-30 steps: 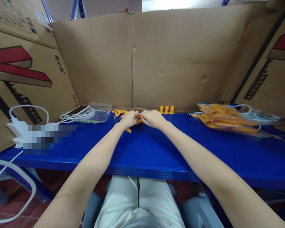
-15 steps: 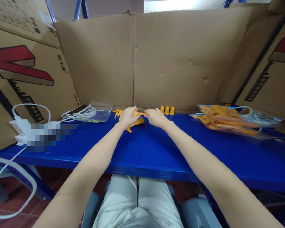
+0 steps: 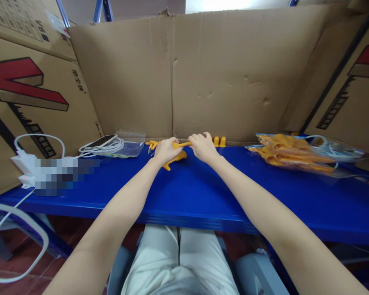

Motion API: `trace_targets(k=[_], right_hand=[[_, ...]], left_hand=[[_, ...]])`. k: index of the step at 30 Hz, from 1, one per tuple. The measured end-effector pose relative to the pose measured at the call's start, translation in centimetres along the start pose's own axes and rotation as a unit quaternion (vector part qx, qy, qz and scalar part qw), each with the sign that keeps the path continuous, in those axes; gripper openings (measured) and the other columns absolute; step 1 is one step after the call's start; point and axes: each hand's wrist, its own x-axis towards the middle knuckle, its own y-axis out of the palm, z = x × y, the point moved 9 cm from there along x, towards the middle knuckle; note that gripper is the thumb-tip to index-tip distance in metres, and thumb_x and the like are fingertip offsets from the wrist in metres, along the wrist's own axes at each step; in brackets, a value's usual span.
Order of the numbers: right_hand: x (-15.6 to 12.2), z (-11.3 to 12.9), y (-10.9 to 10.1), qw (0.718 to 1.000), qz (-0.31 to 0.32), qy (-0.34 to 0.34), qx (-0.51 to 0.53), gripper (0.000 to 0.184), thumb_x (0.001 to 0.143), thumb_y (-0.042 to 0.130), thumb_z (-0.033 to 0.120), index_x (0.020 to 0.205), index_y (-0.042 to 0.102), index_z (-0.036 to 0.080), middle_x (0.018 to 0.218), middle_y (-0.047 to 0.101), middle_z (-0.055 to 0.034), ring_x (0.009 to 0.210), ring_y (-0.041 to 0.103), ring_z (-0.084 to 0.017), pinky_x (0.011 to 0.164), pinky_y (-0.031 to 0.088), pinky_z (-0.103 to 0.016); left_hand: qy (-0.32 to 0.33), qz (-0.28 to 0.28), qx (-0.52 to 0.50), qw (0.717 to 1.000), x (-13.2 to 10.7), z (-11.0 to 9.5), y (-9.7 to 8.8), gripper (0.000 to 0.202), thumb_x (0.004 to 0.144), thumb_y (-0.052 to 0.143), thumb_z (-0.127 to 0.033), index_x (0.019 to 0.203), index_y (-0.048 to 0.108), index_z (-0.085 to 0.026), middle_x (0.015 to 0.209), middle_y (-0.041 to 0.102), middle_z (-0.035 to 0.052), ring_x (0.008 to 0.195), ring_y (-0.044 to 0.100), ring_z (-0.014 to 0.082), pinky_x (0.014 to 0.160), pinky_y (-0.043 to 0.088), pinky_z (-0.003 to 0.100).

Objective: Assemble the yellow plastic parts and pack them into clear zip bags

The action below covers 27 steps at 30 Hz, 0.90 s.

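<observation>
My left hand (image 3: 167, 151) is closed around one end of a thin, ribbed orange-yellow plastic piece (image 3: 182, 144). At the other end of this piece are the curled fingers of my right hand (image 3: 203, 147), with one finger raised. Both hands are over the far part of the blue table, and they hide much of the piece. Just below it lies a second orange-yellow piece (image 3: 174, 160), wider at its right end. Left of my left hand, another orange-yellow piece (image 3: 152, 144) has small dark metal bits (image 3: 151, 151) near it. Small orange-yellow caps (image 3: 219, 141) stand right of my right hand.
Clear bags of orange-yellow parts (image 3: 290, 153) lie on the blue table (image 3: 199, 196) at right. On the left are a phone (image 3: 103, 141), coiled white cable (image 3: 113, 146), a plastic bag (image 3: 133, 145) and a white power strip (image 3: 27, 166). Cardboard (image 3: 221, 78) walls the back and sides.
My right hand has moved slightly up, with one finger lifted, and now covers one of the caps. The ribbed piece tilts up a little at its right end. My left hand stays nearly still.
</observation>
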Motion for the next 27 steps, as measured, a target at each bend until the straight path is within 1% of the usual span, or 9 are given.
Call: trace_targets(k=[2,4,8,10,13,17,19,23,27], right_hand=[[0.0,-0.2,0.1,1.0,-0.007,0.004,0.006,0.02,0.088,0.042,0.018,0.102,0.055,0.014,0.1,0.062,-0.0115,0.094,0.052,-0.025,0.09,0.022,-0.04],[-0.1,-0.4,0.7,1.0,0.002,0.001,0.024,0.021,0.088,0.042,0.021,0.104,0.055,0.013,0.1,0.062,-0.0117,0.094,0.052,-0.024,0.09,0.023,-0.04],[-0.1,-0.5,2.6,0.996,0.044,-0.017,0.074,0.026,0.09,0.04,0.021,0.11,0.053,0.013,0.106,0.062,-0.0116,0.097,0.054,-0.023,0.091,0.025,-0.038],[-0.2,-0.6,3.2,0.994,0.062,-0.016,0.085,0.026,0.09,0.039,0.019,0.111,0.053,0.013,0.107,0.062,-0.0116,0.099,0.054,-0.022,0.092,0.025,-0.038],[-0.2,-0.5,2.9,0.995,0.066,-0.013,0.076,0.022,0.089,0.041,0.019,0.106,0.055,0.014,0.104,0.062,-0.0112,0.097,0.054,-0.023,0.092,0.025,-0.039],[-0.2,-0.5,1.6,0.998,0.043,-0.007,0.051,0.017,0.087,0.046,0.019,0.101,0.055,0.014,0.101,0.062,-0.011,0.094,0.054,-0.023,0.089,0.025,-0.037],[-0.1,-0.5,1.4,0.998,0.038,-0.002,0.045,0.017,0.086,0.047,0.02,0.1,0.054,0.014,0.101,0.062,-0.0111,0.093,0.054,-0.023,0.086,0.025,-0.036],[-0.2,-0.6,1.6,0.998,0.036,0.004,0.044,0.019,0.087,0.046,0.024,0.101,0.054,0.013,0.101,0.062,-0.0115,0.092,0.053,-0.024,0.078,0.026,-0.034],[-0.2,-0.7,2.2,0.997,0.041,-0.011,0.066,0.023,0.09,0.041,0.023,0.107,0.054,0.014,0.105,0.062,-0.0114,0.095,0.052,-0.023,0.078,0.026,-0.033]], left_hand=[[0.003,-0.009,0.008,1.0,-0.1,-0.1,-0.2,0.03,0.074,0.056,-0.046,0.093,0.062,-0.023,0.085,0.068,0.0042,0.082,0.062,0.0216,0.069,0.043,0.028],[0.002,-0.013,0.02,1.0,-0.1,-0.2,-0.4,0.03,0.074,0.056,-0.045,0.093,0.062,-0.024,0.086,0.068,0.0046,0.083,0.062,0.0223,0.069,0.043,0.029],[0.001,-0.008,0.042,0.999,-0.2,0.0,-0.3,0.029,0.072,0.058,-0.043,0.093,0.062,-0.024,0.088,0.067,0.0051,0.085,0.061,0.0233,0.07,0.043,0.029],[0.004,0.001,0.046,0.999,-0.2,0.0,-0.2,0.028,0.071,0.058,-0.041,0.093,0.062,-0.024,0.088,0.067,0.0048,0.085,0.061,0.023,0.07,0.043,0.029],[0.004,0.012,0.045,0.999,-0.1,0.0,0.0,0.028,0.072,0.057,-0.041,0.094,0.062,-0.024,0.089,0.067,0.0042,0.086,0.061,0.0221,0.072,0.043,0.029],[0.0,0.013,0.043,0.999,-0.2,-0.1,0.0,0.028,0.073,0.057,-0.041,0.095,0.061,-0.024,0.089,0.067,0.0042,0.087,0.061,0.0216,0.073,0.043,0.029],[0.001,0.014,0.043,0.999,-0.2,-0.1,-0.1,0.028,0.073,0.057,-0.041,0.095,0.061,-0.024,0.089,0.067,0.0042,0.087,0.061,0.0218,0.073,0.043,0.029],[0.003,0.012,0.044,0.999,-0.2,-0.2,-0.1,0.028,0.073,0.057,-0.041,0.094,0.061,-0.024,0.088,0.067,0.0045,0.087,0.061,0.0225,0.071,0.043,0.029],[-0.002,0.007,0.046,0.999,-0.2,0.0,-0.2,0.029,0.073,0.057,-0.043,0.095,0.061,-0.024,0.089,0.067,0.0045,0.087,0.061,0.0224,0.071,0.043,0.029]])
